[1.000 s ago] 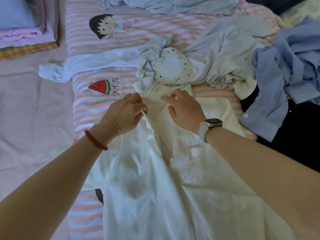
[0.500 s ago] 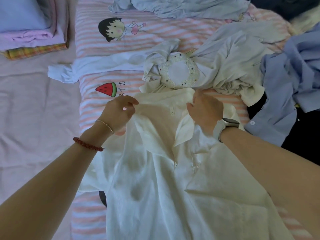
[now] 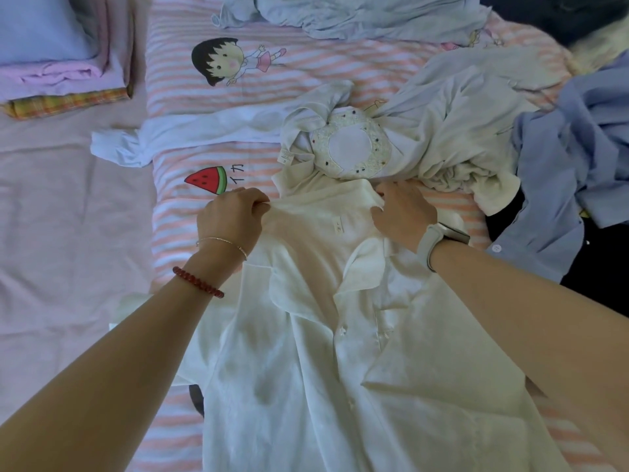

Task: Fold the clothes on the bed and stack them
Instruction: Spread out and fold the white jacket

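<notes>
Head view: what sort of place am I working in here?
Most likely a bedroom: a bed with a striped cartoon-print quilt, loose shirts such as the white shirt, and a folded stack at the far left.

Japanese characters "スイカ" beside watermelon print [image 3: 207,179] on striped sheet [image 3: 340,73]; garment tags unreadable.

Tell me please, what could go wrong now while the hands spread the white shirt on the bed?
1. The white shirt has creases down its front; folding now may press them in.
2. The embroidered garment touches its collar, where the left hand and right hand pinch, so it may get dragged along.
</notes>
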The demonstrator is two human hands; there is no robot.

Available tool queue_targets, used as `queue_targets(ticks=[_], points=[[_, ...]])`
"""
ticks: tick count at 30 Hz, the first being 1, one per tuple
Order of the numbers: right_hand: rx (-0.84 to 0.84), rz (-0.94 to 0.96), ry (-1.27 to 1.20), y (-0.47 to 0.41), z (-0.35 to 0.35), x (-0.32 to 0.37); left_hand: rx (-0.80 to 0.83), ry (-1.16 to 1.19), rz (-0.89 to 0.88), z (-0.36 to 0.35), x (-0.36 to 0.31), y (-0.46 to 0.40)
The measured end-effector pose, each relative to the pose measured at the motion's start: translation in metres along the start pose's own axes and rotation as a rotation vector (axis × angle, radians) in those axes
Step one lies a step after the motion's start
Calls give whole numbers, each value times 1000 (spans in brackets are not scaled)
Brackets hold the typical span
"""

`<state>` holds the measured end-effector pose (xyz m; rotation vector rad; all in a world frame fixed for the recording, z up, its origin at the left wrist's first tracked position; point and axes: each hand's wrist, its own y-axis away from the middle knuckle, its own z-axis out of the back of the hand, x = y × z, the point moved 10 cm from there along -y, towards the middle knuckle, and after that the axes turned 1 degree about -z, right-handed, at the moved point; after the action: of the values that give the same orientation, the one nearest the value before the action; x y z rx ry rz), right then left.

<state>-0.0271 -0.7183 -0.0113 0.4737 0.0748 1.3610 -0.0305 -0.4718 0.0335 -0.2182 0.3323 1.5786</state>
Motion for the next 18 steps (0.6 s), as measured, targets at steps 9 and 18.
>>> queue_targets(ticks=[9, 18], points=[[-217, -86, -274, 7, 31, -23, 20, 197, 70, -5, 3, -3], [-206, -116, -504, 9, 29, -22, 97, -123, 21, -23, -17, -12]])
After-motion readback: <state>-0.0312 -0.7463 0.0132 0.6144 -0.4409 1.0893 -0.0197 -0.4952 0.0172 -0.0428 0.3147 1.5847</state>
